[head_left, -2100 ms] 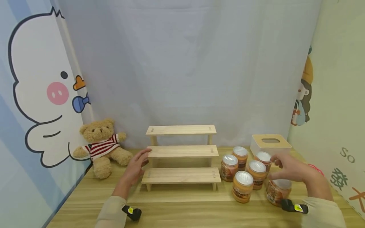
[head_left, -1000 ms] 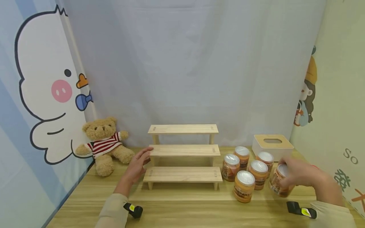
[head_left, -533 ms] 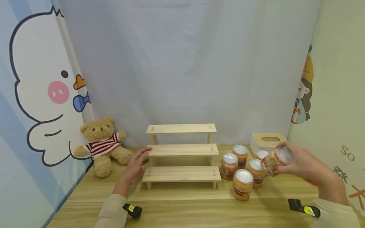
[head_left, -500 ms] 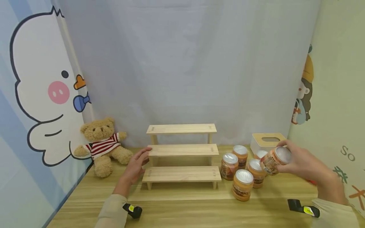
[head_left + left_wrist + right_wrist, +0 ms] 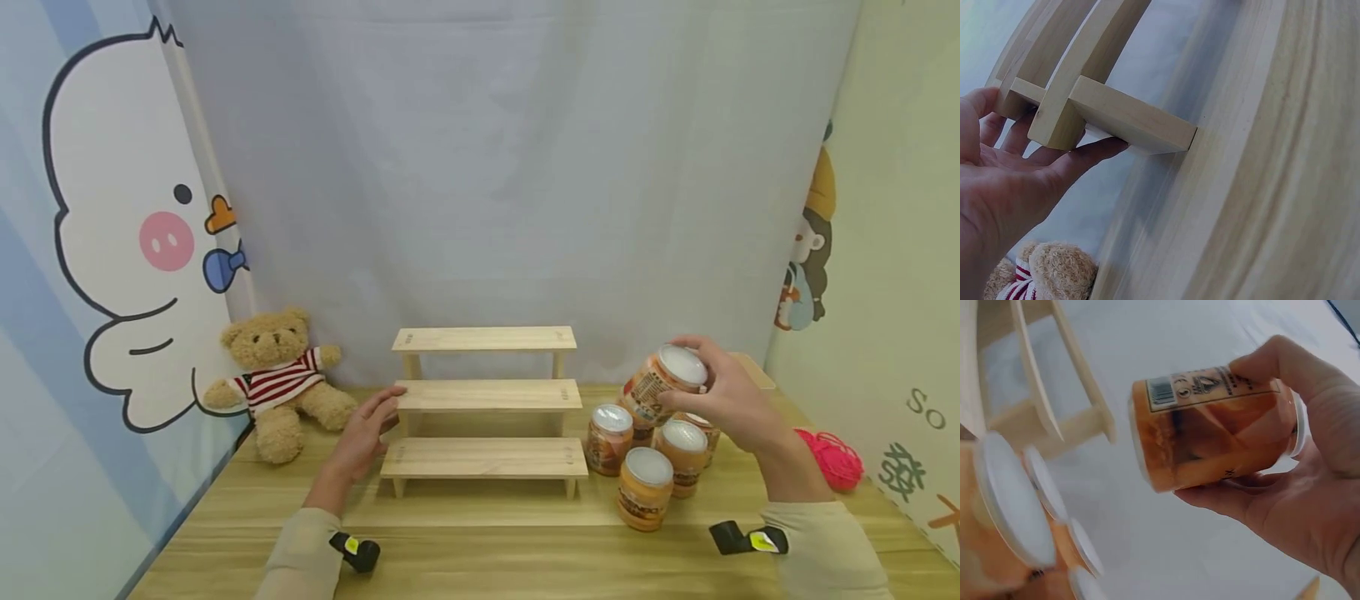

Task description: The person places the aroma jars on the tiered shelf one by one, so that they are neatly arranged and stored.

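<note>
My right hand [image 5: 723,396] grips an orange-labelled jar [image 5: 1204,434] with a silvery lid, thumb on one side and fingers on the other. The tilted jar is raised above several similar jars [image 5: 647,492] standing on the table right of a three-tier wooden display stand [image 5: 483,458]. My left hand [image 5: 363,437] holds the stand's left end. In the left wrist view, its fingers bend around the middle tier's end while the thumb [image 5: 1094,153] lies against the lower tier's leg. The stand's tiers hold nothing.
A teddy bear [image 5: 281,387] in a striped shirt sits at the left rear. Behind my right hand, a tissue box [image 5: 756,371] is mostly hidden. A pink yarn ball [image 5: 836,461] lies by the right wall.
My right hand has taken hold of the rightmost jar, lifted it off the table and moved it left above the other jars. My left hand stays at the stand.
</note>
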`<control>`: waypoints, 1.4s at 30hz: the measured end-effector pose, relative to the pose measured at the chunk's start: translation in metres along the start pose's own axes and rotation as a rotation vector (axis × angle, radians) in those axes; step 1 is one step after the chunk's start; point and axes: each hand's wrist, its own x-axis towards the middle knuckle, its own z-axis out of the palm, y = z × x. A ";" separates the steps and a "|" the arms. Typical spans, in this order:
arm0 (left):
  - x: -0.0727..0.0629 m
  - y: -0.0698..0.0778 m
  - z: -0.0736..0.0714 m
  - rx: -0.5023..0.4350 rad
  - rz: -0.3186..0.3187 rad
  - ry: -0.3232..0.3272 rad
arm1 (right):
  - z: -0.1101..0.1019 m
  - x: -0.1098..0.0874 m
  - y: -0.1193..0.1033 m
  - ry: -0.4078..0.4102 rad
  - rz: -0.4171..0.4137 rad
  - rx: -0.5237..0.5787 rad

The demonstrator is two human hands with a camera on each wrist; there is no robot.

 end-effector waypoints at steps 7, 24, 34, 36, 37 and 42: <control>-0.002 0.004 -0.002 -0.044 0.005 -0.007 | 0.047 0.037 -0.019 -0.076 0.048 0.134; 0.003 0.005 -0.004 -0.029 0.016 0.015 | 0.140 0.111 -0.041 -0.055 0.108 0.512; 0.001 0.001 -0.002 -0.059 0.013 0.016 | 0.190 0.160 -0.047 0.006 0.088 0.461; 0.000 -0.001 -0.001 -0.068 0.013 0.023 | 0.199 0.168 -0.046 0.017 0.090 0.450; -0.001 -0.002 0.000 -0.069 0.011 0.024 | 0.203 0.172 -0.046 0.021 0.093 0.449; 0.000 -0.003 -0.001 -0.041 0.027 0.028 | 0.215 0.188 -0.052 0.042 0.107 0.445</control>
